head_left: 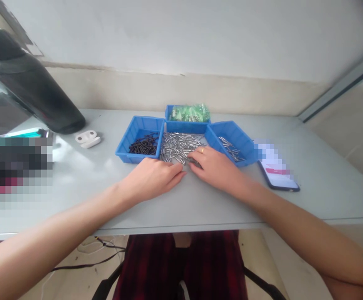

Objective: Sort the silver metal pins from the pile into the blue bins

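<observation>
A loose pile of thin silver metal pins [181, 143] lies on the grey table between blue bins. At its near edge rests my left hand [152, 177], fingers curled together with the tips by the pins; anything in them is too small to make out. My right hand [214, 166], with a ring on one finger, reaches over the pile's near right side. Its fingers are bent inward among the pins, and what they pinch is hidden. Dark screws [144, 145] fill part of the left blue bin [123, 156]. More silver pins [231, 150] lie in the right blue bin [245, 143].
Behind the pile, a third blue bin [187, 126] holds a green plastic bag [192, 112]. A phone [278, 171] lies at the right. To the left are a white earbud case [88, 138] and a tall dark bottle [41, 87]. A wall borders the table's back.
</observation>
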